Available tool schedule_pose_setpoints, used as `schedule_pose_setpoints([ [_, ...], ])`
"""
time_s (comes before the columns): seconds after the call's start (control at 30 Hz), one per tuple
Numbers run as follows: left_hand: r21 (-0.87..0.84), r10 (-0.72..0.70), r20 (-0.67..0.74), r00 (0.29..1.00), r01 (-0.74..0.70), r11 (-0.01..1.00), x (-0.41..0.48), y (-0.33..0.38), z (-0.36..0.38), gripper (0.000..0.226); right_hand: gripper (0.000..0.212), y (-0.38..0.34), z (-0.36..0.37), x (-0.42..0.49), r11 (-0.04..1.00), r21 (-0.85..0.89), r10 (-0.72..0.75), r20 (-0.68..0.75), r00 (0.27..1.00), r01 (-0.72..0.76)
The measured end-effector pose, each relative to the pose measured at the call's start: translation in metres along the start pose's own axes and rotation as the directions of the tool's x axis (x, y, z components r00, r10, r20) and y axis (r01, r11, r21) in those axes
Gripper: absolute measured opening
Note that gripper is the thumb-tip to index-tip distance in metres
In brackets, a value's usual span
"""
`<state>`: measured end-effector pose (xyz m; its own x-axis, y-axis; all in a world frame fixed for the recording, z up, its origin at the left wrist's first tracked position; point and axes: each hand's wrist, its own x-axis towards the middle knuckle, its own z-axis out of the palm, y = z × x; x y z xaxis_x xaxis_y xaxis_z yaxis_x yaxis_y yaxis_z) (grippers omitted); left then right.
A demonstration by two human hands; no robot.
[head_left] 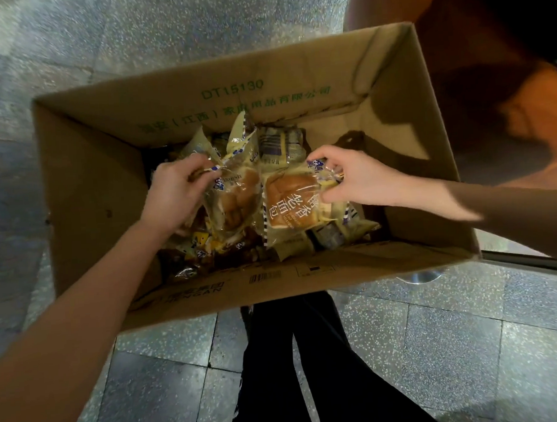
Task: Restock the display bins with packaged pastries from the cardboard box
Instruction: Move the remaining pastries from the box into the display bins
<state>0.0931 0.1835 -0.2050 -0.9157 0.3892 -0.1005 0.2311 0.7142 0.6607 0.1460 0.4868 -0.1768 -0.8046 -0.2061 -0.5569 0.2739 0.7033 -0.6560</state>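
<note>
An open cardboard box (85, 175) with green print stands on the floor, holding several packaged pastries in pale yellow wrappers. My left hand (176, 196) reaches into the box and grips the top edge of a bread pack (237, 196). My right hand (349, 178) pinches the corner of another bread pack (289, 203) with white characters on its clear front. More packs (280, 146) lie beneath and behind them. No display bins are in view.
The box sits on a speckled grey tile floor (439, 347). My legs in black trousers (295, 371) stand just in front of it. A dark brown blurred shape (489, 70) fills the upper right, and a metal base (422, 277) shows by the box's right corner.
</note>
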Motion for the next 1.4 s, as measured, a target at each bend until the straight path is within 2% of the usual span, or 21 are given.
schedule_pose_setpoints([
  [0.13, -0.066, -0.099, -0.05, 0.994, 0.096, 0.993, -0.002, 0.019, -0.046, 0.009, 0.064, -0.046, -0.021, -0.012, 0.998, -0.027, -0.051, -0.043, 0.998, 0.05],
  [0.27, -0.068, -0.157, -0.14, 0.978, 0.149, 0.986, -0.016, 0.028, -0.093, 0.012, 0.064, -0.09, -0.037, -0.022, 0.989, -0.076, -0.128, -0.063, 0.99, 0.124],
  [0.37, -0.149, -0.229, -0.19, 0.955, 0.202, 0.968, -0.026, 0.044, -0.138, 0.011, 0.062, -0.13, -0.053, -0.032, 0.982, -0.102, -0.17, -0.075, 0.983, 0.162],
  [0.57, -0.306, -0.363, -0.306, 0.88, 0.27, 0.913, -0.072, 0.053, -0.215, 0.002, 0.064, -0.23, -0.061, -0.05, 0.93, -0.205, -0.311, -0.001, 0.95, 0.304],
  [0.63, -0.357, -0.395, -0.353, 0.849, 0.268, 0.895, -0.088, 0.056, -0.239, 0.009, 0.062, -0.26, -0.061, -0.053, 0.915, -0.187, -0.361, 0.024, 0.932, 0.358],
  [0.87, -0.293, -0.438, -0.506, 0.743, 0.33, 0.897, -0.165, 0.072, -0.305, 0.014, 0.07, -0.341, -0.051, -0.06, 0.842, -0.197, -0.48, 0.153, 0.864, 0.503],
  [0.97, -0.253, -0.466, -0.593, 0.657, 0.397, 0.882, -0.206, 0.081, -0.321, 0.012, 0.067, -0.368, -0.041, -0.069, 0.777, -0.24, -0.533, 0.241, 0.811, 0.582],
  [1.1, -0.342, -0.546, -0.675, 0.496, 0.446, 0.827, -0.272, 0.105, -0.328, 0.014, 0.069, -0.401, -0.027, -0.089, 0.671, -0.242, -0.6, 0.378, 0.705, 0.701],
  [1.27, -0.422, -0.602, -0.727, 0.331, 0.476, 0.772, -0.355, 0.156, -0.323, 0.009, 0.063, -0.424, -0.006, -0.119, 0.555, -0.174, -0.663, 0.499, 0.558, 0.814],
  [1.4, -0.517, -0.645, -0.742, 0.182, 0.458, 0.723, -0.424, 0.192, -0.298, 0.009, 0.058, -0.442, 0.025, -0.147, 0.489, -0.105, -0.642, 0.629, 0.439, 0.866],
])
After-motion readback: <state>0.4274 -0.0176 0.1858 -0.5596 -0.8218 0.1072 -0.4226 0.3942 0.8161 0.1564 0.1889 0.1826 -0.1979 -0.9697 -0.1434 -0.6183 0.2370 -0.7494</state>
